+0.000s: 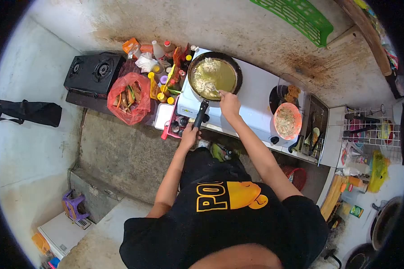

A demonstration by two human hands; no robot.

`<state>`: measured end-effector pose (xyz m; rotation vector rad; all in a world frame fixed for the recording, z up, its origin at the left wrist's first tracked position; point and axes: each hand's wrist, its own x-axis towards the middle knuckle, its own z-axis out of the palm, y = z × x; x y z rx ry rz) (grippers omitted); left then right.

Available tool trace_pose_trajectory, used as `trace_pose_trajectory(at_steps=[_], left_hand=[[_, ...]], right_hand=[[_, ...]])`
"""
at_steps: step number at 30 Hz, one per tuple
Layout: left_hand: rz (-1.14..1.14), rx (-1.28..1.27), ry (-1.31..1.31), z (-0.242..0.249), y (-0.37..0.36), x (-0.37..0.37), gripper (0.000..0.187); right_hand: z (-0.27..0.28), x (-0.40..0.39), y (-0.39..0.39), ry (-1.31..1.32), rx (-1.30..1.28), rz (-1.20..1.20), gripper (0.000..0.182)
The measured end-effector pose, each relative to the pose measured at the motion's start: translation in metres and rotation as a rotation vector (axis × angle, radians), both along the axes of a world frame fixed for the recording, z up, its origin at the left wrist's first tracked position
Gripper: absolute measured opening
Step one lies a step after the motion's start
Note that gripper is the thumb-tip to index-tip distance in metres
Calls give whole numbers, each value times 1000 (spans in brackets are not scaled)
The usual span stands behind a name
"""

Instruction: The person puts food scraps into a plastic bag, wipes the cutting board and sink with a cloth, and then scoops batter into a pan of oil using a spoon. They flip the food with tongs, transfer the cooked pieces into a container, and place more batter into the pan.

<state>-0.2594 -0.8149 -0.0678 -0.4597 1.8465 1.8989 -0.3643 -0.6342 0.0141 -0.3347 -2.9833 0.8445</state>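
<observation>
A black frying pan (236,67) with yellowish liquid and pale shredded food sits on a white stove (256,96). My left hand (188,136) is closed around the end of the pan's black handle (201,112). My right hand (229,104) reaches over the pan's near rim, gripping a thin utensil whose tip is in the food. An orange bowl of noodles (286,121) stands on the stove to the right of the pan.
A red plastic bag of vegetables (131,98), several sauce bottles (164,67) and a black two-burner stove (94,71) lie left of the pan. A tray of utensils (313,130) and a wire rack (370,127) sit right. A green basket (300,18) hangs above.
</observation>
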Motion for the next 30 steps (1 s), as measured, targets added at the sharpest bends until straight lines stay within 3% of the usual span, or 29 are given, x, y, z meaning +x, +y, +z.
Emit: trace_pose_trajectory(at_steps=[5, 7, 8, 10, 11, 13, 17, 20, 24, 26, 27, 29, 30], left_hand=[[-2, -20, 50, -3, 0, -1, 26], [-4, -18, 70, -6, -1, 0, 26], [-8, -17, 90, -7, -1, -1, 25], [-9, -30, 97, -3, -1, -1, 25], [-8, -44, 95, -1, -1, 0, 25], [-13, -48, 92, -1, -1, 0, 25], [-27, -38, 41, 8, -1, 0, 26], [-27, -76, 40, 4, -1, 0, 29], [-105, -369, 201, -9, -3, 4, 37], [-68, -630, 310, 21, 4, 6, 47], [-93, -628, 319, 26, 7, 7, 47], [-72, -908, 415, 38, 15, 7, 53], [35, -866, 455, 46, 21, 6, 54]], right_hand=[[-6, -3, 13, 27, -83, -44, 23], [-13, -7, 24, 302, -101, 21, 22], [-15, -8, 34, 304, -101, 20, 22], [3, -10, 54, -215, -1023, -267, 25], [10, -9, 62, -212, -1025, -266, 25], [19, -3, 81, -344, -1603, -292, 30], [34, 21, 115, -309, -1854, -412, 29], [40, 58, 144, -215, -2027, -337, 24], [55, 113, 174, -74, -1921, -414, 18], [60, 136, 191, -41, -1512, -568, 11], [59, 146, 201, -21, -1516, -587, 11], [54, 168, 225, -45, -953, -638, 8], [42, 178, 243, -47, -731, -624, 11]])
